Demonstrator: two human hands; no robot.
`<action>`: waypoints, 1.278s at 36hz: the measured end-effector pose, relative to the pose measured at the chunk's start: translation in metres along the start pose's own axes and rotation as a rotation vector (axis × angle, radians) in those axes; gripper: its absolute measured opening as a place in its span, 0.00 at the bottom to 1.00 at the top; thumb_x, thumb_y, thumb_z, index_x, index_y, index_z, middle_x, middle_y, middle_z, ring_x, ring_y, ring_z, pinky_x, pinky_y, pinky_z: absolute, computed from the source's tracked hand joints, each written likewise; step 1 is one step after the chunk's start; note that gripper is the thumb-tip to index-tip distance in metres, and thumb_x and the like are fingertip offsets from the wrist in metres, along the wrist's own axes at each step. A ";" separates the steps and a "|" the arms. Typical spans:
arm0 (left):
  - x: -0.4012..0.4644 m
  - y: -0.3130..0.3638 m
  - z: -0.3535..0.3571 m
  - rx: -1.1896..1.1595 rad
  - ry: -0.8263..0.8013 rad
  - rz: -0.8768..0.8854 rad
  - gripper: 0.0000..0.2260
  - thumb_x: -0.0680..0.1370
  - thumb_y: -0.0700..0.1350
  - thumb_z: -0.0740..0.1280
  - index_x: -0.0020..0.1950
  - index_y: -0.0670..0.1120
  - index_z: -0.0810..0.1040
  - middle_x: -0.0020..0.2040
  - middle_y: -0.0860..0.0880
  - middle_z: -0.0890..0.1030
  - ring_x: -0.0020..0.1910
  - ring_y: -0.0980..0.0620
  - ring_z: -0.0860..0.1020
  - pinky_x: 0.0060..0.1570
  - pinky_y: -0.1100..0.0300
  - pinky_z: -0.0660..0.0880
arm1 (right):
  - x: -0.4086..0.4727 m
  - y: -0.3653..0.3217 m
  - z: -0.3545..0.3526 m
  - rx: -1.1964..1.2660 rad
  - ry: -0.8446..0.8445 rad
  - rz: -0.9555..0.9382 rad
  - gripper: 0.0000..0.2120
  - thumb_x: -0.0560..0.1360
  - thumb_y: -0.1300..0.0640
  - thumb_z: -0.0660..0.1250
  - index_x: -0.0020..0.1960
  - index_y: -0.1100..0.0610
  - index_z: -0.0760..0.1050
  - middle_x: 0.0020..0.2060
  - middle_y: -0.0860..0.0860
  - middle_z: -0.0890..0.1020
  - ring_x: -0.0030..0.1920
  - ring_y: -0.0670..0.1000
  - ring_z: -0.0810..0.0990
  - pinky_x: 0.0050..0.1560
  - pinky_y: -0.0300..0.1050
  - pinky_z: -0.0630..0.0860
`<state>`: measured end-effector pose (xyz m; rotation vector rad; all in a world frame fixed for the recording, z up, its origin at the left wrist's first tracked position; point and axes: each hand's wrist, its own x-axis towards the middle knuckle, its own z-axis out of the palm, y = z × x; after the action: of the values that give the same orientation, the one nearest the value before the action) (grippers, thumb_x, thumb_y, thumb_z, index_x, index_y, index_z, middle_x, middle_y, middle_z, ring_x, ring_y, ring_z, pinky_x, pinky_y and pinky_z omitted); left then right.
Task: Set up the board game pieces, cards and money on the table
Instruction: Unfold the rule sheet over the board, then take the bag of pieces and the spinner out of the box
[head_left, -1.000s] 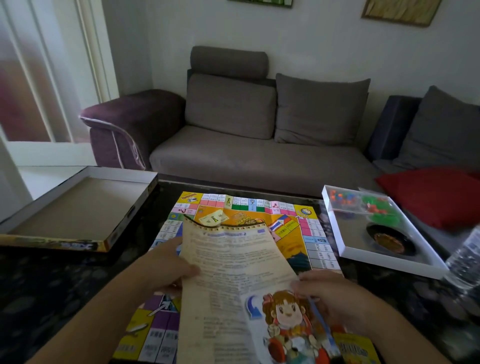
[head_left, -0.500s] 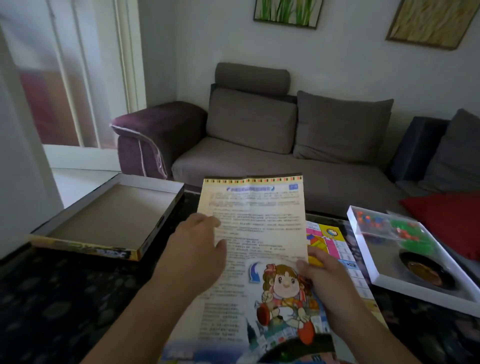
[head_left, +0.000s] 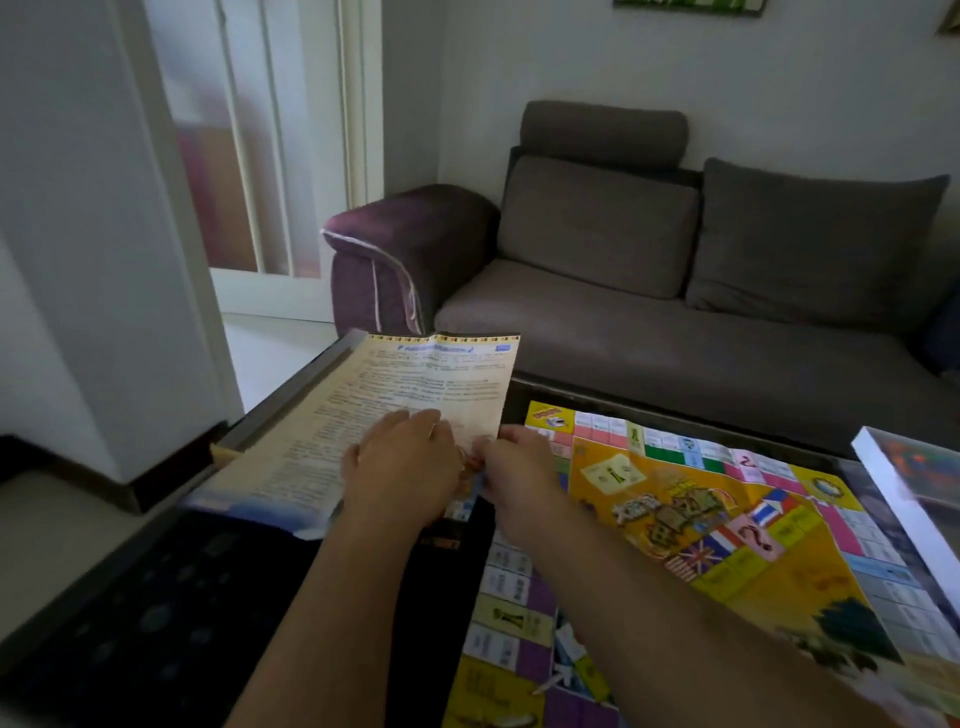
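A home living room: a grey sofa with back cushions against a plain wall, framed pictures above, a glazed door, and a low dark tabletop before the sofa.

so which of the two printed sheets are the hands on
The rules sheet, the pale text-covered one at left; both the left hand and right hand are on it. The colourful game board lies flat, untouched.

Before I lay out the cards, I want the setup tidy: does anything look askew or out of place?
The game board does not lie flat: it humps along its folds. The rule sheet, under both hands, left hand and right hand, hangs over the box lid at the table's left. Nothing looks spilled or torn.
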<state>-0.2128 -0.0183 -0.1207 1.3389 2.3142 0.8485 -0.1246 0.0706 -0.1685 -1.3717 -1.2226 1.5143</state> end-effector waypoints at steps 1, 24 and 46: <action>0.006 -0.008 -0.002 -0.015 0.004 -0.015 0.17 0.86 0.50 0.55 0.71 0.51 0.75 0.73 0.49 0.73 0.73 0.46 0.69 0.76 0.40 0.60 | 0.004 -0.001 0.011 0.028 -0.011 0.010 0.09 0.80 0.67 0.65 0.51 0.56 0.80 0.52 0.56 0.85 0.51 0.57 0.85 0.47 0.57 0.87; -0.029 0.050 0.051 -0.168 -0.031 0.239 0.08 0.85 0.48 0.61 0.56 0.52 0.80 0.46 0.53 0.82 0.42 0.54 0.80 0.38 0.59 0.73 | -0.059 0.022 -0.159 -0.616 0.101 -0.301 0.04 0.80 0.58 0.67 0.50 0.49 0.77 0.43 0.47 0.80 0.44 0.49 0.81 0.42 0.48 0.80; -0.125 0.304 0.293 0.065 -0.463 0.882 0.17 0.83 0.38 0.61 0.71 0.47 0.77 0.71 0.51 0.75 0.66 0.54 0.73 0.60 0.66 0.69 | -0.080 0.044 -0.484 -1.281 0.427 -0.340 0.06 0.79 0.51 0.65 0.54 0.52 0.74 0.53 0.48 0.78 0.57 0.51 0.75 0.58 0.47 0.73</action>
<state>0.2146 0.0844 -0.1512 2.3329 1.3716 0.5702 0.3681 0.0636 -0.1755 -1.9215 -2.0766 0.0235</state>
